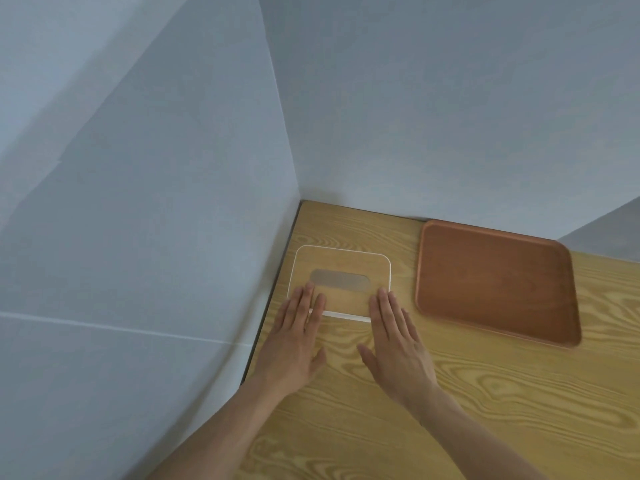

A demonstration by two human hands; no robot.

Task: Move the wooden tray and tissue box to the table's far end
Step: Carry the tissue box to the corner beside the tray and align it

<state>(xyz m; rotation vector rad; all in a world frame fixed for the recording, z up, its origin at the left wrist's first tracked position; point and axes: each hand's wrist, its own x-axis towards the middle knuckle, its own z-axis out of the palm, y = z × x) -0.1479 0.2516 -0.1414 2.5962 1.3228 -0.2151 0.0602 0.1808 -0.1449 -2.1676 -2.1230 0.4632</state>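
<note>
The tissue box [341,280] is flanked at its near corners by flat, released left hand [296,336] and right hand [394,337], lying at twelve o'clock, its long axis crosswise, wooden tray [495,284] toward two.

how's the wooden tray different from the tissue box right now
The wooden tray is reddish brown; the tissue box has a pale wood-look top edged in white, close to the table's colour. The tray's surface is unbroken with a raised rim, while the box has a grey slot in its top. Nothing touches the tray, but the left hand and right hand rest fingertips on the box. Both are rounded rectangles lying flat near the far wall.
</note>
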